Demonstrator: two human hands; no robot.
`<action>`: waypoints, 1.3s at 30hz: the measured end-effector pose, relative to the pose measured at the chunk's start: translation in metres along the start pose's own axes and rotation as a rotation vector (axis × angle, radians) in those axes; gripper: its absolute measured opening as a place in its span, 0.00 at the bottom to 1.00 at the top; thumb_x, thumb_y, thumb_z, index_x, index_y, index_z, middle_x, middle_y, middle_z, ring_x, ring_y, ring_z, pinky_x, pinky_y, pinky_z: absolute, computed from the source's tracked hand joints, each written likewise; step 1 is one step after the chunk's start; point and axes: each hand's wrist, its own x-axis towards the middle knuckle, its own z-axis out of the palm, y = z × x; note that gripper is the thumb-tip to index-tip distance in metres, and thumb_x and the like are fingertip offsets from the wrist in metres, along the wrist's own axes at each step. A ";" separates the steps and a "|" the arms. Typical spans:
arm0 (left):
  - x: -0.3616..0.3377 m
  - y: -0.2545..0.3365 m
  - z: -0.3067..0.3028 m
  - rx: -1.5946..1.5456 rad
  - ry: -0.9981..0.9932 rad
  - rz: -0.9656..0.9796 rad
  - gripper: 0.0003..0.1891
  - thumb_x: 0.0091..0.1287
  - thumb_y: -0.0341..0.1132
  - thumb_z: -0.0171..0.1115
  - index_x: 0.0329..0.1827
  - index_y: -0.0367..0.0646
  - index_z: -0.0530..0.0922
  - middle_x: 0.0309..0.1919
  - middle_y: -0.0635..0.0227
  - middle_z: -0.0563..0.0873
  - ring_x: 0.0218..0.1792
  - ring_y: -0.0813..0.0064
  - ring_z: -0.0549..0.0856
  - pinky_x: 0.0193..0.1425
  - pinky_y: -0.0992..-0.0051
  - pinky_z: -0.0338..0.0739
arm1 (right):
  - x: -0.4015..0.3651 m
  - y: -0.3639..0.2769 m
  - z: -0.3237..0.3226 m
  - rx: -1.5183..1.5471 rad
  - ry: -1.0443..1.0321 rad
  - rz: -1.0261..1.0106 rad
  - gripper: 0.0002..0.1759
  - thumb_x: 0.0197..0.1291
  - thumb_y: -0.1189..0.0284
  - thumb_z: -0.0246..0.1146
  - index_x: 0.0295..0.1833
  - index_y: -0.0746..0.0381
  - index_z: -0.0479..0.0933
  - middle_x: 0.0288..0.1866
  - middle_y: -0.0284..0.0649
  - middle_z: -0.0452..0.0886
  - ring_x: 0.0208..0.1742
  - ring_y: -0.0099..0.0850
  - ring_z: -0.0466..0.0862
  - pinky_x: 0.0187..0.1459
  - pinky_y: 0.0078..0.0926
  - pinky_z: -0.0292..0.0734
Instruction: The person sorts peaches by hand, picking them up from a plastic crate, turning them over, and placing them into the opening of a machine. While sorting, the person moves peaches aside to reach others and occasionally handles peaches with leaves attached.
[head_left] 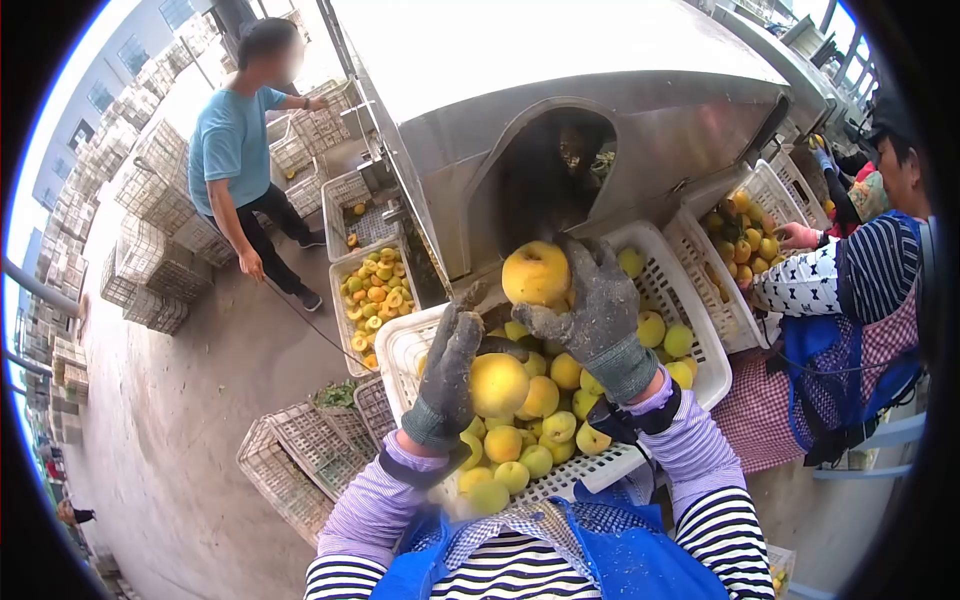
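Observation:
Both my hands wear dirty grey work gloves. My right hand (600, 315) grips a large yellow peach (537, 273) between thumb and fingers, in front of a dark opening in the metal machine. My left hand (448, 375) is curled against another yellow peach (499, 385), which rests on its palm side above the crate. Below both hands, a white plastic crate (715, 375) holds many yellow and greenish peaches (537, 460). The underside of each held peach is partly hidden.
The metal machine (640, 190) has a round opening (550, 170) behind the crate. Left stands a crate of halved peaches (375, 300); stacked crates (310, 460) lie nearer. A person in blue (230, 140) holds a thin rod. Right, a co-worker (850, 290) reaches into another peach crate (700, 265).

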 end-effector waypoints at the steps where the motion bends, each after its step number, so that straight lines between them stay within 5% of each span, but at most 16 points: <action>1: 0.003 -0.007 -0.004 0.027 0.017 0.043 0.29 0.80 0.48 0.49 0.76 0.38 0.62 0.59 0.54 0.81 0.47 0.66 0.87 0.51 0.71 0.84 | 0.012 0.013 0.011 -0.117 0.043 0.002 0.43 0.41 0.51 0.80 0.60 0.63 0.77 0.54 0.48 0.79 0.49 0.46 0.83 0.49 0.44 0.82; 5: 0.004 -0.026 -0.011 -0.278 0.295 -0.089 0.30 0.79 0.54 0.49 0.73 0.41 0.67 0.56 0.55 0.83 0.50 0.67 0.86 0.53 0.67 0.85 | 0.061 0.033 0.050 -0.127 -0.096 0.069 0.44 0.43 0.44 0.77 0.60 0.64 0.78 0.55 0.55 0.80 0.46 0.53 0.85 0.46 0.46 0.82; 7: 0.006 -0.044 -0.031 -0.598 0.219 -0.123 0.27 0.79 0.52 0.52 0.72 0.42 0.67 0.57 0.57 0.82 0.54 0.66 0.84 0.56 0.64 0.85 | 0.075 0.018 0.037 -0.147 -0.255 0.161 0.45 0.44 0.44 0.77 0.62 0.64 0.76 0.55 0.55 0.80 0.45 0.53 0.85 0.46 0.47 0.82; 11: 0.009 -0.055 -0.049 -0.821 0.219 -0.135 0.25 0.80 0.51 0.48 0.70 0.44 0.70 0.57 0.55 0.83 0.55 0.61 0.84 0.61 0.62 0.81 | 0.024 0.002 0.017 0.073 0.020 -0.097 0.47 0.44 0.46 0.78 0.65 0.63 0.74 0.57 0.55 0.79 0.48 0.53 0.84 0.48 0.47 0.81; 13: 0.002 -0.046 -0.039 -0.512 0.210 -0.037 0.25 0.80 0.50 0.48 0.70 0.42 0.70 0.59 0.55 0.82 0.59 0.62 0.81 0.64 0.66 0.78 | -0.015 -0.022 0.008 0.309 -0.280 -0.090 0.44 0.46 0.55 0.79 0.66 0.64 0.72 0.58 0.52 0.78 0.58 0.48 0.82 0.57 0.40 0.79; 16: -0.002 -0.044 -0.010 -0.230 0.219 0.122 0.25 0.80 0.51 0.49 0.68 0.41 0.71 0.60 0.59 0.81 0.60 0.66 0.80 0.63 0.68 0.77 | -0.044 -0.025 0.008 0.416 -0.319 -0.037 0.42 0.45 0.60 0.79 0.65 0.64 0.72 0.56 0.50 0.79 0.57 0.46 0.81 0.58 0.40 0.78; 20: -0.017 -0.029 -0.008 -0.450 0.021 -0.196 0.25 0.81 0.50 0.48 0.69 0.40 0.69 0.61 0.59 0.80 0.59 0.64 0.82 0.63 0.64 0.79 | -0.049 -0.011 0.000 0.440 -0.103 -0.118 0.35 0.47 0.65 0.77 0.62 0.62 0.74 0.57 0.48 0.78 0.53 0.47 0.81 0.54 0.41 0.80; 29: -0.024 -0.025 0.023 0.152 0.257 0.119 0.29 0.63 0.31 0.73 0.64 0.38 0.68 0.59 0.58 0.74 0.56 0.65 0.81 0.59 0.69 0.81 | -0.061 -0.027 -0.003 0.162 -0.100 -0.149 0.44 0.49 0.55 0.78 0.66 0.69 0.70 0.58 0.53 0.77 0.57 0.50 0.79 0.57 0.42 0.78; 31: -0.021 -0.036 0.012 0.469 0.229 0.337 0.31 0.59 0.26 0.73 0.64 0.39 0.68 0.59 0.59 0.72 0.58 0.67 0.79 0.60 0.70 0.81 | -0.055 -0.024 0.000 0.226 -0.057 -0.098 0.49 0.48 0.53 0.78 0.68 0.71 0.67 0.60 0.55 0.76 0.56 0.50 0.81 0.55 0.41 0.80; 34: -0.020 -0.032 0.015 0.396 0.190 0.430 0.33 0.59 0.22 0.71 0.68 0.38 0.67 0.60 0.58 0.73 0.59 0.67 0.78 0.61 0.70 0.79 | -0.040 -0.026 -0.005 0.388 -0.075 -0.041 0.46 0.48 0.59 0.79 0.68 0.69 0.68 0.58 0.54 0.78 0.57 0.51 0.82 0.56 0.40 0.80; 39: -0.010 -0.019 0.017 0.386 0.296 0.441 0.33 0.64 0.24 0.66 0.73 0.35 0.64 0.61 0.58 0.73 0.57 0.67 0.80 0.59 0.68 0.80 | -0.014 -0.004 -0.010 0.084 0.015 -0.100 0.45 0.42 0.55 0.81 0.64 0.66 0.74 0.52 0.51 0.81 0.52 0.49 0.83 0.54 0.41 0.81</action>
